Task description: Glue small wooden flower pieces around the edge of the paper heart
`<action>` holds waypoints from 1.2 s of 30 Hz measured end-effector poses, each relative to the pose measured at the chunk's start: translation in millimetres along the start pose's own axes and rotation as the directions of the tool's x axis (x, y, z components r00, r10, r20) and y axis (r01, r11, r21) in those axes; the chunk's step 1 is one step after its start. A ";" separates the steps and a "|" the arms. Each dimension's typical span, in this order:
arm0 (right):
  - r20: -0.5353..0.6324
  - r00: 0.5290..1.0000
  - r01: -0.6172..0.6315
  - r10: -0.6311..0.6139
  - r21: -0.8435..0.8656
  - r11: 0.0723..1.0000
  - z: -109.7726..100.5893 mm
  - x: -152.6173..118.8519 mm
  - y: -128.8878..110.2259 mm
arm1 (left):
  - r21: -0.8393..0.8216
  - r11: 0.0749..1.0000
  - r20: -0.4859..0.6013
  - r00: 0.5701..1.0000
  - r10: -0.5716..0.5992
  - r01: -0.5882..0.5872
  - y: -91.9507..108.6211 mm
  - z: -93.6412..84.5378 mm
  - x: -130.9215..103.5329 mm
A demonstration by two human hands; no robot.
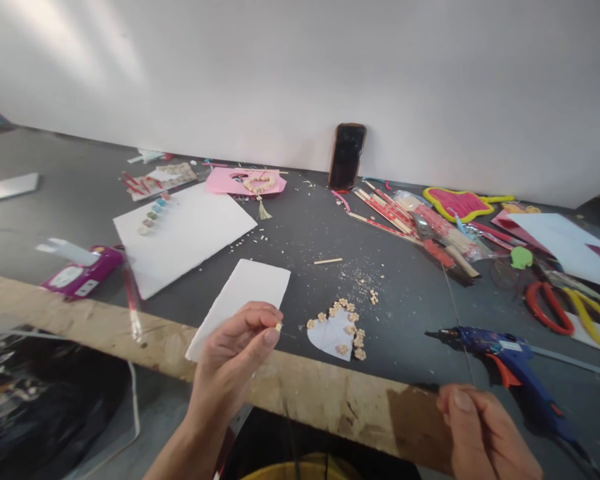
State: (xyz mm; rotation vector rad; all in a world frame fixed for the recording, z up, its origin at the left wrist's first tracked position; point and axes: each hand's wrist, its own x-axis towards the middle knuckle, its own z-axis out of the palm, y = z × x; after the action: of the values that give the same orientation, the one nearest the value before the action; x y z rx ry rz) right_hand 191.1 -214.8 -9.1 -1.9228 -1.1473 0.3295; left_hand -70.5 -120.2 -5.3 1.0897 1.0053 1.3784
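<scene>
Between the thumb and fingertips of my left hand (237, 350) is a small pale piece (279, 327), held above the edge of a white card (250, 287). My right hand (480, 427) is pinched on a thin dark strand (455, 307) that runs up past the glue gun; I cannot tell whether it is thread or wire. Between the hands lies a white paper heart (325, 337) with small flower-shaped wooden clusters (359, 335) along its upper and right edges. A blue glue gun (510, 357) rests beside my right hand.
A phone (347, 157) leans on the wall. Red-patterned sticks (385, 210), a utility knife (437, 250) and scissors (550, 307) lie at right. At left are a large white sheet (190, 230), a purple tool (83, 272) and a brush (131, 300). Crumbs and a short stick (328, 261) lie mid-table.
</scene>
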 end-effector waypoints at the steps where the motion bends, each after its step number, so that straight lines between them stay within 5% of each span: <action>1: -0.004 1.000 0.010 -0.010 0.010 1.000 -0.1 0.7 -1.4 | 0.002 1.000 0.002 1.000 0.002 -0.002 0.9 -0.3 -1.7; 12: 0.024 0.989 0.144 -0.144 -0.007 0.990 -6.0 4.7 12.2 | -0.003 0.999 0.023 0.999 0.041 -0.041 22.1 4.9 -36.8; 23: -0.024 0.984 0.174 -0.174 0.282 0.943 -0.2 3.5 21.8 | -0.040 0.999 0.052 0.999 0.015 -0.013 38.3 25.9 -79.5; 36: -0.100 0.982 0.173 -0.161 0.117 0.978 -3.5 -1.3 19.6 | -0.018 0.998 0.082 0.995 -0.060 0.062 23.2 31.9 -67.1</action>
State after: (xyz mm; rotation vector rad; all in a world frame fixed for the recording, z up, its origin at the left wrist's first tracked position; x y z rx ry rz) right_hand 204.1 -222.0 -22.4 -1.7021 -1.1908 0.2158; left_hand -43.3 -189.0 19.1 1.0827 0.9557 1.2822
